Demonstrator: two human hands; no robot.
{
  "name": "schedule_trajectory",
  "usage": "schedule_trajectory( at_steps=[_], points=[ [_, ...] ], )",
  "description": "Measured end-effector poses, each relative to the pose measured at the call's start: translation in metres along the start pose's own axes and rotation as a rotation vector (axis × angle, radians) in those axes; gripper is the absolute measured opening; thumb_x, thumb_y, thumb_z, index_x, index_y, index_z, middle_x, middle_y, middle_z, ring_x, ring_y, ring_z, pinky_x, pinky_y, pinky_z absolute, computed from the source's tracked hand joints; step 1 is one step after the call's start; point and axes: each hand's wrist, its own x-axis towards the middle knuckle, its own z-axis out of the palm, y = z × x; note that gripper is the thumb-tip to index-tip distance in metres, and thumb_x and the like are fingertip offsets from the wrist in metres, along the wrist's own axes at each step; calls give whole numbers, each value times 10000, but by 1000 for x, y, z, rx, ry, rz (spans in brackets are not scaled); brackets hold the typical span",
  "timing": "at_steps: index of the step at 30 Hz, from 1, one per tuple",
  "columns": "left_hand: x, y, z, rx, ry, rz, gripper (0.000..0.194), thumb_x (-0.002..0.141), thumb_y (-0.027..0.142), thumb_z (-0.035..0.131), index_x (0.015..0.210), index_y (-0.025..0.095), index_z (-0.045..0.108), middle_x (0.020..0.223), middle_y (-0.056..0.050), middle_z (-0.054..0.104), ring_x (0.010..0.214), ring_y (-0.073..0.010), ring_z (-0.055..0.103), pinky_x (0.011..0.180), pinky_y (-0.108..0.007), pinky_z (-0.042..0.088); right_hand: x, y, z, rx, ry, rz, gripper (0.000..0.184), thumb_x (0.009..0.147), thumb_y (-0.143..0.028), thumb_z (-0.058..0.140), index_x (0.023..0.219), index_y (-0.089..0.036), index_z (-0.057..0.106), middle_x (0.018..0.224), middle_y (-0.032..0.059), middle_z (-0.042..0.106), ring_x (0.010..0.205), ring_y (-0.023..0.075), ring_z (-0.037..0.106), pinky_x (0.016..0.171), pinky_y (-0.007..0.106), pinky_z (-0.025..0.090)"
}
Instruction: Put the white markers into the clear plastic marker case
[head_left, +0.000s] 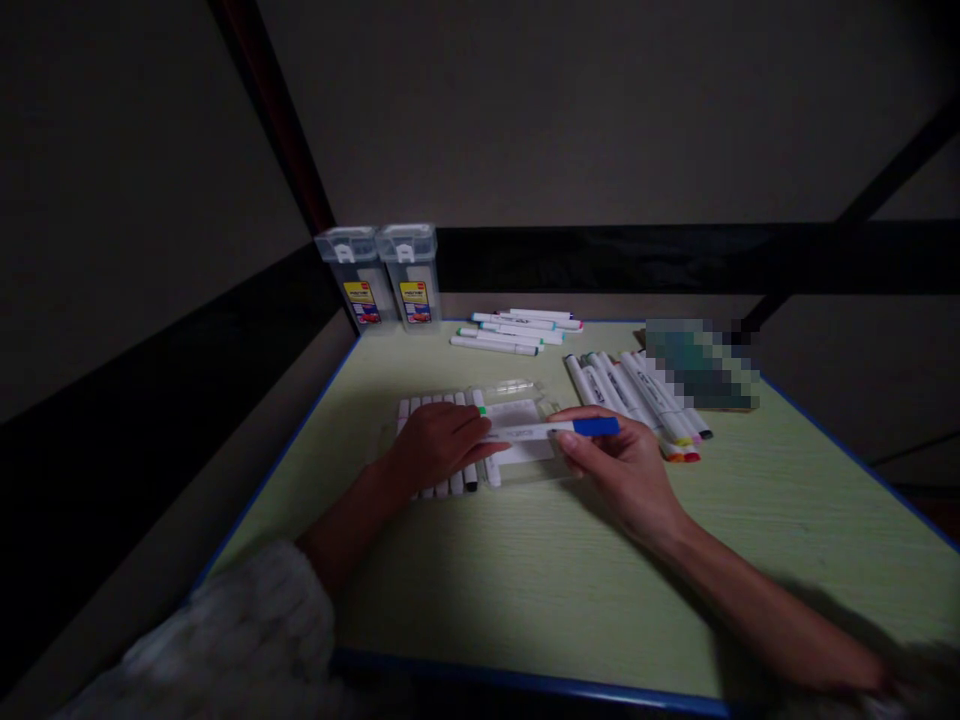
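Observation:
A white marker with a blue end is held level between my two hands, above an open clear plastic case. My right hand pinches it near the blue end, thumb in front. At its other end, my left hand has closed thumb and fingers around the tip. Under the left hand, several white markers lie side by side in the case's left part. One more marker sits in the right part, beside a white card.
Loose markers lie at the back of the table. A larger group of markers spreads beyond my right hand, beside a blurred flat object. Two lidded clear containers stand at the back left against the wall.

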Motion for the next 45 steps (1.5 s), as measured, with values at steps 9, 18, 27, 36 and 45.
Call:
schedule_trajectory(
  at_steps=[9,18,27,36,45],
  points=[
    [5,7,-4,25,19,45,256,801,322,487,606,156,496,493,28,519,415,-77,453,422,-208,320,-1,4,9,69,-117,98,258,662,-403,636,767,-167,653,484,-38,506,422,65,395,401,195,306],
    [8,12,-5,32,-9,53,278,803,331,474,588,155,488,498,22,528,417,-75,472,428,-213,325,-2,8,10,107,-208,83,219,731,-361,587,841,-173,613,507,-44,504,476,77,435,471,212,351],
    [4,8,-5,-36,-113,83,274,849,327,367,723,141,525,577,2,575,471,-87,520,442,-214,357,-2,12,10,257,-207,94,227,777,-379,545,879,-177,558,585,-26,545,534,92,487,504,220,381],
    [4,7,-5,48,-134,11,190,853,255,363,912,150,509,691,-12,624,517,-84,551,464,-195,396,-2,12,9,165,-251,85,291,809,-389,494,989,-169,554,518,-41,487,506,102,444,525,243,362],
    [1,7,-1,57,-163,-9,288,845,190,362,1127,131,359,784,-10,630,547,-95,575,459,-209,428,-3,6,11,97,-261,124,289,784,-386,515,929,-150,598,603,-19,500,471,71,379,451,220,320]
  ],
)
